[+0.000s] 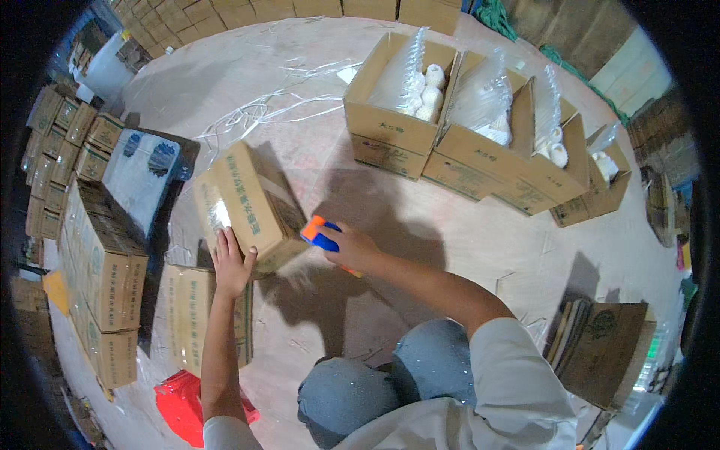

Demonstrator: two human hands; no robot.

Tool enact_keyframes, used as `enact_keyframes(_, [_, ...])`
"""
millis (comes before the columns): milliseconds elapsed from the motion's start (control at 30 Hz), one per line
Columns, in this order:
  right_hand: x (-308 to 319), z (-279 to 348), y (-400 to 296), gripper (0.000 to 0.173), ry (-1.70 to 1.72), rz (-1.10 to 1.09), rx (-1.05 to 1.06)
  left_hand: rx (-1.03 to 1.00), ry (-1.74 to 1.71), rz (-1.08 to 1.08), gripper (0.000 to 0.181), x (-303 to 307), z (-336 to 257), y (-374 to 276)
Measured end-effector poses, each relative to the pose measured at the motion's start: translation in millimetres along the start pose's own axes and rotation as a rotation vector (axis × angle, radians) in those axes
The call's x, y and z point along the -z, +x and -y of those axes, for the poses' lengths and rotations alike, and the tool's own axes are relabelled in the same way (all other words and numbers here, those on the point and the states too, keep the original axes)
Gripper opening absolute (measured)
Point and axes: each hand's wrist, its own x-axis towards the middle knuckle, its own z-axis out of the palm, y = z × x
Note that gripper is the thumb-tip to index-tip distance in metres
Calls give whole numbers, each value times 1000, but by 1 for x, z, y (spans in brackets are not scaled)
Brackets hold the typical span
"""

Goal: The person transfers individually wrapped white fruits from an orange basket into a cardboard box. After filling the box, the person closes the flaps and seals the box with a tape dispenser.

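Observation:
In front of me a taped cardboard carton point(233, 185) with printed writing sits at an angle, with clear tape shining on its top. My left hand point(230, 267) lies on its near edge, fingers spread. By the carton's right corner, my right hand point(351, 247) grips an orange and blue tape dispenser point(323, 236); the fingers partly hide it. Close below the left hand is a second closed carton point(188, 320), partly covered by my forearm.
Open cartons point(394, 132) with clear plastic liners and white-netted round items point(430, 98) stand in a row at upper right. White straps point(253, 115) litter the floor. Cartons point(115, 281) line the left, flattened cardboard point(604, 349) the right. A red object point(180, 405) lies near my left forearm.

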Motion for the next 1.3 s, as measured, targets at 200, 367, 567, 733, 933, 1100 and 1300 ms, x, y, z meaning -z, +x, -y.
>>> enact_keyframes(200, [71, -129, -176, 49, -612, -57, -425, -147, 126, -165, 97, -2, -34, 23])
enact_keyframes(367, [93, -141, -313, 61, -793, -65, -904, -110, 147, -139, 93, -6, -35, 49])
enact_keyframes(567, [183, -26, -105, 64, -581, -601, -28, 246, 307, -431, 85, -37, 72, 115])
enact_keyframes(733, [244, -25, 22, 41, -782, -493, -302, -117, -413, -94, 34, -38, -35, 25])
enact_keyframes(933, [230, 9, 58, 20, -808, -242, -318, -5, -153, 67, 26, -142, 62, -363])
enact_keyframes(1100, [201, 21, 32, 17, -1007, -121, -189, 531, -1030, 5, 27, -140, 52, -470])
enact_keyframes(1300, [71, 129, -32, 22, -723, 91, -54, 678, -1496, 3, 55, -34, -6, -255])
